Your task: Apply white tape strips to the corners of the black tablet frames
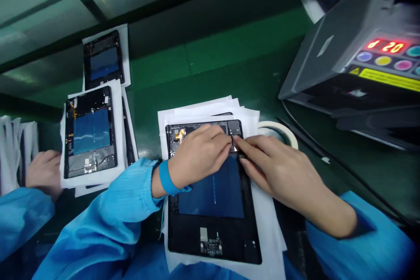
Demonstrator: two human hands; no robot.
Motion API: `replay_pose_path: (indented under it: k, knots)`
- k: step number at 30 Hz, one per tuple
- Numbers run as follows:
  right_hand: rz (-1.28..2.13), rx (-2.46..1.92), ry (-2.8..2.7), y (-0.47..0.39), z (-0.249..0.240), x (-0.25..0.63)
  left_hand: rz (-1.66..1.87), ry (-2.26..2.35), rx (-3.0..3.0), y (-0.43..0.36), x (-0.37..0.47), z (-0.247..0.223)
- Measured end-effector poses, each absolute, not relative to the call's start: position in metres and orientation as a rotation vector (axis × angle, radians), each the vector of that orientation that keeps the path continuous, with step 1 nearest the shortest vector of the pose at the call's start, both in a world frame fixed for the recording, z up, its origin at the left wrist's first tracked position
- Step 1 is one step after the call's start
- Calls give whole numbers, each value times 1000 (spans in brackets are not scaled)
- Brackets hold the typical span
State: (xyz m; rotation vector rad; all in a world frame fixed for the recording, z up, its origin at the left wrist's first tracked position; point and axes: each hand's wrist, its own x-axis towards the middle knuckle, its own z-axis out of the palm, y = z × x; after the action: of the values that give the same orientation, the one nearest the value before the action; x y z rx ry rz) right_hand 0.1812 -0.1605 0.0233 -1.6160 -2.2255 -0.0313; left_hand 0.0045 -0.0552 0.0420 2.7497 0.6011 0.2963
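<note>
An opened tablet (pixel 210 192) lies in front of me on a stack of white sheets (pixel 272 245), its blue battery panel and a small circuit board showing. My left hand (pixel 203 153), with a blue wrist strap (pixel 167 178), reaches across it. Its fingers are pinched together near the upper right corner; whatever they hold is hidden. From the right, my right hand (pixel 278 166) meets it there, the index fingertip pressing on the tablet's corner and the thumb at its right edge. The right fingers are bent, and nothing is visible between them.
At the left, more opened tablets (pixel 90 131) lie on white sheets, with another person's hand (pixel 44 170) beside them. A tape roll (pixel 288 133) sits right of my stack. Farther right stands a grey machine (pixel 328 52) with a red display; a black cable (pixel 344 170) crosses the green table (pixel 197 78).
</note>
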Motion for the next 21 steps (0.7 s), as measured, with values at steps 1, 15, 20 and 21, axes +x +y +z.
replay_pose_path:
  k: [1, 15, 20, 21]
  knots:
    - [30, -1601, -2160, -164, 19, 183, 294, 621, 2719, -55, 5, 43]
    - [18, -1584, -1944, -192, 16, 191, 201, 846, 2566, -52, 22, 50]
    - [-339, -1748, -1727, -216, 21, 217, 209, 845, 2588, -49, 23, 50]
    - [-505, -1806, -1684, -222, 20, 228, 219, 847, 2597, -48, 23, 50]
